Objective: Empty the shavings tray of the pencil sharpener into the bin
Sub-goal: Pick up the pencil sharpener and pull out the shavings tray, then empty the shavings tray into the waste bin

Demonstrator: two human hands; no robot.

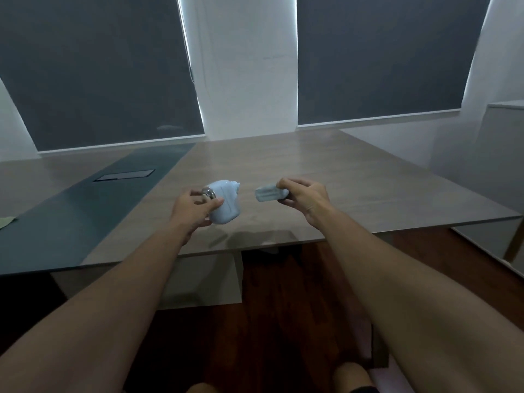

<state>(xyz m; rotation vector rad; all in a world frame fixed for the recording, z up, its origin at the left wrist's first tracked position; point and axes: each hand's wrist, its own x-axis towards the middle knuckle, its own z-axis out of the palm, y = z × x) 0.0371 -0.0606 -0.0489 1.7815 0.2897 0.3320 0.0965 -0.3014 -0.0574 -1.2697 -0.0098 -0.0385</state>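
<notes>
While the shavings tray point(268, 193) sits clear of its housing, I see it pinched in the right hand point(304, 197), fingers closed around its far end, the pale translucent body pointing left towards the sharpener. It hangs in the air above the table, not touching the surface, and I cannot tell from here whether anything is inside it. Just across a small gap, the pencil sharpener point(224, 202) is gripped by the left hand point(192, 207): a light blue, rounded body, tilted, with the thumb and fingers curled around the end where a shiny metal fitting point(209, 192) shows. So both hands are closed on something, one piece each, the two pieces near each other but apart. Below them I see the wooden table point(326, 177), with soft shadows of the hands falling near its front edge. A dark green strip point(85, 205) runs along the table's left part, and a flat dark hatch point(124, 175) is set into it further back. At the far left edge a pale green scrap point(7, 222) lies on that strip. Behind the table two dark roller blinds point(93, 69) cover the windows, a white wall section between them. Underneath, dark wooden floor point(283, 307) fills the bottom of my view between both bare forearms.
</notes>
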